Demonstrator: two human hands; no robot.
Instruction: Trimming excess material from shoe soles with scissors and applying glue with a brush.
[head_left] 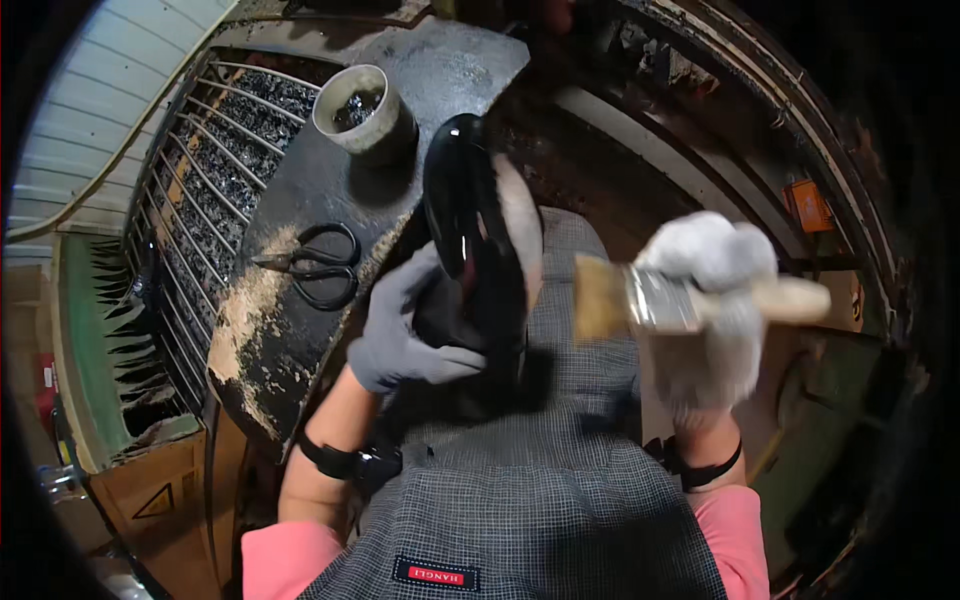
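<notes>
L hand [405,335], grey glove, grips glossy black oval piece [470,220] over checked apron [540,500]. R hand [710,310], white glove, holds paintbrush [650,297] just beside it. Scissors [315,265] and cup [362,105] on black board [300,170].

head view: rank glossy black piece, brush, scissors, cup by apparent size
1. glossy black piece, held by left hand
2. brush, in right hand; nearer the camera, so unsure
3. scissors and cup look alike
</notes>
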